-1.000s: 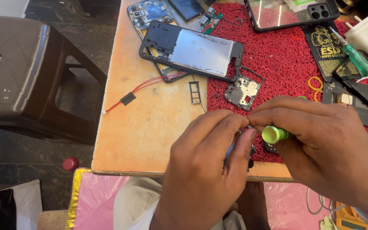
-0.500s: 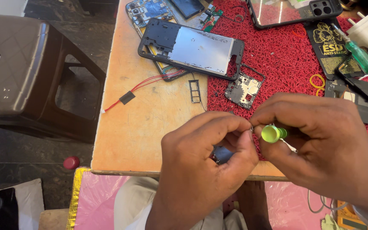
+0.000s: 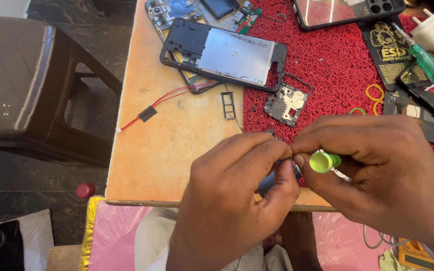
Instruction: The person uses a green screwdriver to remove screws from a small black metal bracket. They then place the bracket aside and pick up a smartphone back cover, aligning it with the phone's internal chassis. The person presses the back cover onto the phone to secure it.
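Phone stripped to its parts as two hands work a small piece at the surface's front edge

From the left of the frame: a brown stool point(image 3: 21, 80), then the wooden surface point(image 3: 177, 150) with a bare phone frame point(image 3: 227, 55) and a loose circuit board point(image 3: 287, 104) on the red mat point(image 3: 327, 65). At lower centre the left hand point(image 3: 232, 200) pinches a small, mostly hidden part, fingers closed; the right hand point(image 3: 377, 170) grips a green-capped screwdriver point(image 3: 324, 162). Reassembly looks far off.
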